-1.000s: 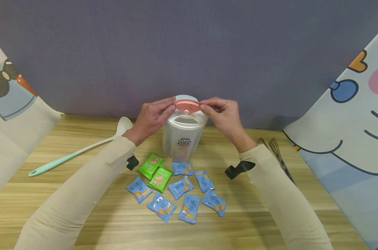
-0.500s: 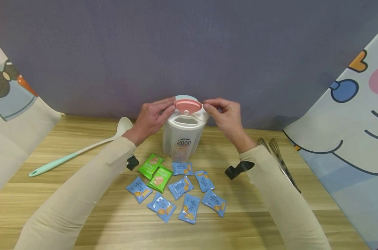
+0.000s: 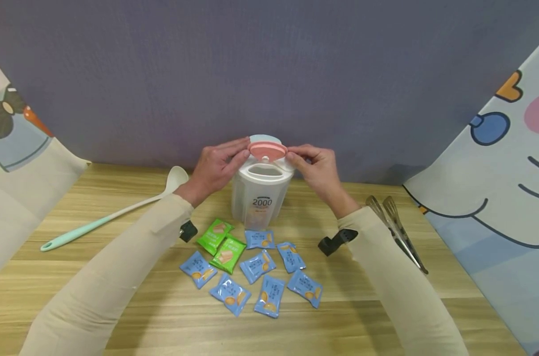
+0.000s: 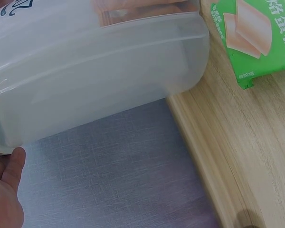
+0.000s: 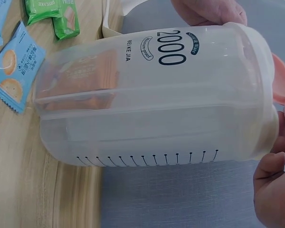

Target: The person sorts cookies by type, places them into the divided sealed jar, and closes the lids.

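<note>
A clear plastic storage jar (image 3: 262,198) marked 2000 stands upright at the back of the table. Its white lid (image 3: 247,170) carries a raised pink flap (image 3: 267,150). My left hand (image 3: 212,167) holds the lid at the left edge of the flap between thumb and fingers. At the flap's right edge, my right hand (image 3: 319,170) pinches with thumb and forefinger; its other fingers are curled. In the right wrist view an orange-brown packet (image 5: 80,83) shows at the bottom of the jar.
Two green snack packets (image 3: 228,253) and several blue biscuit packets (image 3: 270,295) lie in front of the jar. A white spoon (image 3: 131,205) with a mint handle lies left, metal tongs (image 3: 400,232) right. A grey partition (image 3: 269,69) rises behind.
My right hand moves slightly off the pink flap's right edge half a second ago, then back onto it now. My left hand stays in place, as do the packets.
</note>
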The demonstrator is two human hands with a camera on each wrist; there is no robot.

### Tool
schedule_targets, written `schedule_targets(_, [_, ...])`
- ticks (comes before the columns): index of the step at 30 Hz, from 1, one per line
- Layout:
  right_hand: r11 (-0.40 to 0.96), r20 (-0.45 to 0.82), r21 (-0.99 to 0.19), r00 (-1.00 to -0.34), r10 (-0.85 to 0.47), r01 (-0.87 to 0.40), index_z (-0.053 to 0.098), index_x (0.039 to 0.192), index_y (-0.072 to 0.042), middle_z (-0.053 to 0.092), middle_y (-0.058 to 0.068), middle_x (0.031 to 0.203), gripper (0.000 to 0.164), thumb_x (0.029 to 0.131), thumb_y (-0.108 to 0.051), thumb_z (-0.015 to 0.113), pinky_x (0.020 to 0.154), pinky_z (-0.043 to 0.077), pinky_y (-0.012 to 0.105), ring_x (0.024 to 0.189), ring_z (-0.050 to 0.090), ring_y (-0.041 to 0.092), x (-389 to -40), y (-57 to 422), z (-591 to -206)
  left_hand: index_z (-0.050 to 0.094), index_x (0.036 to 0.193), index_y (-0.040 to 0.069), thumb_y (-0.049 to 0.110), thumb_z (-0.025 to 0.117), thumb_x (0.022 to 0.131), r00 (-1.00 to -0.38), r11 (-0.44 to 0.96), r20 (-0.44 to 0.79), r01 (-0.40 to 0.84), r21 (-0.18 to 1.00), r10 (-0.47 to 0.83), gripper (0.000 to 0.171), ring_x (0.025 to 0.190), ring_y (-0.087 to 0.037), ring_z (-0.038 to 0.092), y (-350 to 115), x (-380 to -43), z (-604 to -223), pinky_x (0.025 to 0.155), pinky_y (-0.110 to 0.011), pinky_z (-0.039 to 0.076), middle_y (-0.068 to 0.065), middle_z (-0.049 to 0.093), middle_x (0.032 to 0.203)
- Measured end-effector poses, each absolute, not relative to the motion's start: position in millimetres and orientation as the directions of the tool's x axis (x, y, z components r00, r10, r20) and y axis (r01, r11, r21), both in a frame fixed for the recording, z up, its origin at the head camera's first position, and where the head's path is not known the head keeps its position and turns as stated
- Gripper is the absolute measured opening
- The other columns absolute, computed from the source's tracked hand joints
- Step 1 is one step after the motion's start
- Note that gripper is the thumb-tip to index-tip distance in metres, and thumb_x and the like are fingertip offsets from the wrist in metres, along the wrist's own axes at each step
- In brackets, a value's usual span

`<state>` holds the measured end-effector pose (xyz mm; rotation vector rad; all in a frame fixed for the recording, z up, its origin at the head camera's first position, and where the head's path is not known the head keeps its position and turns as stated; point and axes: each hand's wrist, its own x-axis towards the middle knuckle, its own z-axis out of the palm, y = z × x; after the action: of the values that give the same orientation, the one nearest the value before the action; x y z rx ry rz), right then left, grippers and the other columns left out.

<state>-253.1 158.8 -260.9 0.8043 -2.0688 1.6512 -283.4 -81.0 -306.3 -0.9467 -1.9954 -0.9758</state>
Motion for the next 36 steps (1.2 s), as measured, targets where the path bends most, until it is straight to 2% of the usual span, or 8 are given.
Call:
schedule_targets(4, [0.158,0.602,-0.758,-0.772,-0.206,-0.633,0.066,0.094,0.016,0.066,0.002,0.082,0.012,0.085,0.007,0.066,0.056,0.041,0.019,0.07,0.051,0.016,-253.5,158.7,-262.2,0.063,0.119,-0.001,0.013,0.06,0.093,-0.482,0.433,0.82,0.839,0.33,0.309,0.03,0.116,-0.024,0.055,-82.7,-284.3,-306.6,0.099,-0.033,0.041,-0.013,0.058,0.126])
schedule_targets(9, [0.171,0.587,-0.763,-0.779,-0.218,-0.623,0.067,0.093,0.015,0.066,-0.001,0.082,0.012,0.085,0.007,0.066,0.057,0.041,0.019,0.071,0.051,0.015,-253.8,160.3,-264.8,0.064,0.119,-0.001,0.012,0.059,0.094,-0.489,0.416,0.812,0.842,0.343,0.32,0.029,0.117,-0.023,0.054,-83.9,-284.9,-308.3,0.1,-0.033,0.04,-0.013,0.057,0.127])
schedule_targets(12, [0.178,0.589,-0.757,-0.775,-0.229,-0.629,0.067,0.093,0.015,0.067,0.002,0.083,0.011,0.086,0.007,0.065,0.057,0.042,0.019,0.071,0.052,0.012,-253.1,161.2,-265.2,0.063,0.119,0.0,0.012,0.057,0.095,-0.49,0.418,0.809,0.842,0.342,0.326,0.028,0.118,-0.023,0.054,-84.2,-284.2,-308.5,0.1,-0.033,0.039,-0.012,0.056,0.128])
schedule_targets(19, [0.168,0.608,-0.737,-0.751,-0.259,-0.655,0.067,0.091,0.015,0.067,0.017,0.087,0.009,0.085,0.009,0.065,0.065,0.046,0.021,0.079,0.057,0.011,-252.5,162.8,-266.3,0.063,0.121,0.0,0.011,0.054,0.097,-0.497,0.426,0.802,0.837,0.343,0.331,0.028,0.119,-0.022,0.053,-84.6,-284.2,-308.7,0.101,-0.033,0.038,-0.012,0.056,0.129])
schedule_targets(25, [0.16,0.612,-0.73,-0.739,-0.28,-0.665,0.067,0.091,0.016,0.066,0.019,0.091,0.009,0.084,0.01,0.065,0.067,0.047,0.022,0.084,0.058,0.012,-251.8,164.2,-268.0,0.062,0.121,-0.001,0.012,0.053,0.097,-0.499,0.421,0.802,0.838,0.348,0.329,0.029,0.119,-0.022,0.052,-85.0,-283.9,-308.9,0.101,-0.033,0.038,-0.011,0.056,0.128])
schedule_targets(30, [0.182,0.627,-0.697,-0.713,-0.314,-0.693,0.067,0.091,0.016,0.064,0.026,0.097,0.008,0.083,0.012,0.065,0.064,0.047,0.02,0.089,0.059,0.012,-250.1,166.5,-269.1,0.062,0.121,-0.001,0.011,0.053,0.097,-0.494,0.421,0.805,0.84,0.343,0.328,0.029,0.119,-0.021,0.052,-84.9,-284.8,-309.3,0.101,-0.033,0.038,-0.011,0.057,0.128])
schedule_targets(36, [0.2,0.642,-0.661,-0.683,-0.348,-0.723,0.068,0.089,0.015,0.063,0.027,0.101,0.008,0.082,0.014,0.066,0.062,0.045,0.021,0.089,0.058,0.012,-247.9,168.4,-271.0,0.063,0.121,0.0,0.012,0.053,0.097,-0.499,0.422,0.799,0.838,0.346,0.335,0.028,0.12,-0.02,0.052,-84.9,-284.6,-309.0,0.101,-0.033,0.038,-0.01,0.056,0.129])
